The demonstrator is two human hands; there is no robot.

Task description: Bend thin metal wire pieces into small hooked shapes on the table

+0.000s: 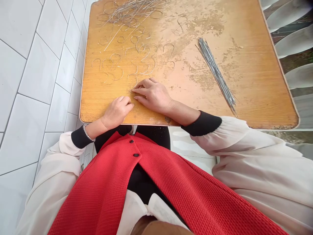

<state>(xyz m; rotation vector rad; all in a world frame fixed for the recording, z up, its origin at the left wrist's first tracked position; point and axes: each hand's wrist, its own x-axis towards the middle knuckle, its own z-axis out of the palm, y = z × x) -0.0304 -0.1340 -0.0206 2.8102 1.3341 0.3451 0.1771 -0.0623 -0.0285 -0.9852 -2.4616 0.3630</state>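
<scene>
My right hand [153,96] lies palm down on the wooden table [186,42], its fingertips touching or nearly touching the lower end of a bent S-shaped wire hook [134,78]. I cannot tell whether a wire lies between those fingers. Just left of it, my left hand [117,112] rests near the table's front edge with its fingers curled, holding nothing visible. Several more wire hooks [114,57] are scattered ahead of both hands. Farther back lies a tangled pile of wire pieces [132,13], and to the right lies a bundle of straight silver wires [215,73].
The scuffed table has a metal-trimmed edge, with white floor tiles [41,71] beyond its left side. Slatted, pale louvers [290,42] stand beyond the right side. A red waffle-knit vest [105,182] and cream sleeves lie below the front edge.
</scene>
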